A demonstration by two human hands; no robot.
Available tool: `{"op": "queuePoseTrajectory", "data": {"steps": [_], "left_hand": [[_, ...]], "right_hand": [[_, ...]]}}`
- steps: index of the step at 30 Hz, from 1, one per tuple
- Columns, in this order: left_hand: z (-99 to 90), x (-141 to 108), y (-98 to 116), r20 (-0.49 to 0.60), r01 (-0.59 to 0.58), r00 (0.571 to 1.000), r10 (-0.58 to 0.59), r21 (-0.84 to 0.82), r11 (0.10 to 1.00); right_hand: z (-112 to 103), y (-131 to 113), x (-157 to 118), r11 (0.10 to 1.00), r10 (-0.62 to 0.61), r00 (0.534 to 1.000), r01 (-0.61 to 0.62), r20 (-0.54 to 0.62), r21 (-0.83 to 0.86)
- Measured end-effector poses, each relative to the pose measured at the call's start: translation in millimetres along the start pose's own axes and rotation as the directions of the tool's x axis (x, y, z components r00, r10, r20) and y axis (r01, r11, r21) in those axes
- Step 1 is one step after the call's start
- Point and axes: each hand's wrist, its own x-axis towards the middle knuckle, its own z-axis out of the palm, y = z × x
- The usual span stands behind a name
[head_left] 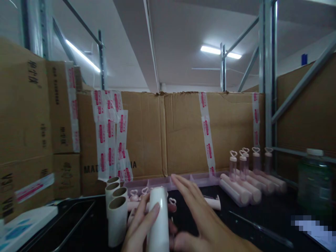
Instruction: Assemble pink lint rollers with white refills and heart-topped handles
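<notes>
In the head view, my left hand (139, 225) is closed around a glossy white tube (158, 224), with its thumb along the tube's side. The tube stands nearly upright, its top leaning slightly away. To its right, my right hand (207, 224) is open, fingers stretched forward and thumb apart near the tube's lower part. Several white cardboard tubes (117, 224) with open brown tops stand left of my left hand. Behind my hands lie small pink pieces with heart-shaped loops (172, 201), partly hidden by the fingers. A pale pink tube (214, 203) lies beyond my right hand.
Pink tubes (233, 190) lie stacked at the right, with clear heart-topped tubes (232, 168) upright behind them. A lilac divided tray (154, 182) runs along the cardboard wall (183, 140). A green bottle (314, 182) and a thin dark rod (262, 229) are at the right.
</notes>
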Motion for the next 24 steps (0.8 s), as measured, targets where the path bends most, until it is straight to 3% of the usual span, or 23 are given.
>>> {"op": "queuePoseTrajectory", "data": {"steps": [3,6,10,14,17,20,24], "left_hand": [[1.0,-4.9,11.0,-0.007,-0.04,0.999,0.04,-0.044,0.998],[-0.6,-5.7,18.5,0.004,-0.09,0.996,0.09,-0.045,0.995],[-1.3,-4.2,21.9,-0.021,-0.126,0.992,0.126,0.01,0.992],[-2.6,-2.6,23.5,-0.093,-0.15,0.983,0.155,0.064,0.987],[-5.9,-1.6,25.3,-0.152,-0.186,0.968,0.199,0.092,0.978],[-7.6,-2.7,26.7,-0.133,-0.241,0.957,0.258,0.134,0.961],[-5.2,-6.2,27.0,-0.166,-0.228,0.954,0.248,0.134,0.964]], "right_hand": [[-21.8,-1.3,-1.3,0.995,0.103,0.993,-0.103,-0.051,0.002],[-38.3,7.6,-5.2,0.98,0.186,0.978,-0.178,0.096,-0.085],[-48.4,21.3,-16.1,0.954,0.283,0.913,-0.237,0.295,-0.183],[-45.3,24.1,-22.1,0.97,0.239,0.889,-0.198,0.391,-0.142],[-38.6,21.8,-18.0,0.976,0.214,0.919,-0.184,0.33,-0.119],[-28.3,18.2,-10.4,0.976,0.206,0.952,-0.182,0.228,-0.122],[-7.0,8.8,-0.5,0.981,0.104,0.954,-0.052,0.281,-0.186]]}}
